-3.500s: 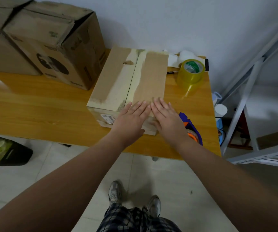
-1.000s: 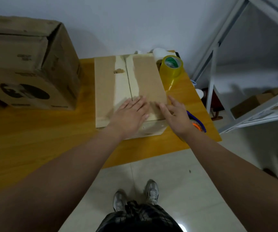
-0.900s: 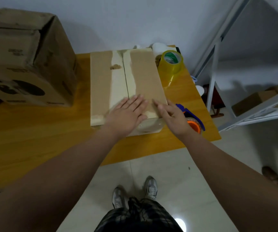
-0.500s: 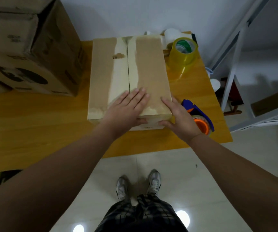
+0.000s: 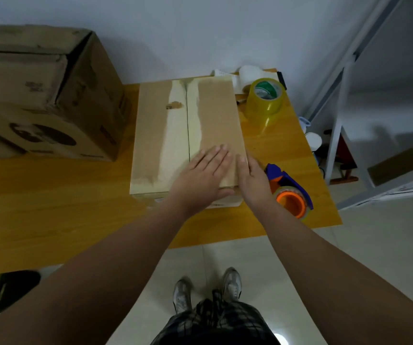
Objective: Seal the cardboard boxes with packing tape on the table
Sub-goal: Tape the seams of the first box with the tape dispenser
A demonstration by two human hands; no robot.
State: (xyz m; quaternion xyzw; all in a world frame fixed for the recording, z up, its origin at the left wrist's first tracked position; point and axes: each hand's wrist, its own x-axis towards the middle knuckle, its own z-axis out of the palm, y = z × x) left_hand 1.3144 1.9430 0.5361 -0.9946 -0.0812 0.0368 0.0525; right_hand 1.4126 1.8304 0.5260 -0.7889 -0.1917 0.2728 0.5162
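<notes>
My left hand [image 5: 200,175] flat on small box [image 5: 188,130], fingers straight, close together, on right flap near front edge; right hand [image 5: 252,178] fingers straight, laid along box's right edge (pale strip down centre seam); box mid-table [image 5: 51,207]; tape dispenser [image 5: 291,194] at 4 o'clock from box; tape roll [image 5: 265,99] at 1 o'clock; big box [image 5: 43,95] at 10 o'clock.

Packing rm: cartons [image 5: 51,100], metal rack [image 5: 337,125]
</notes>
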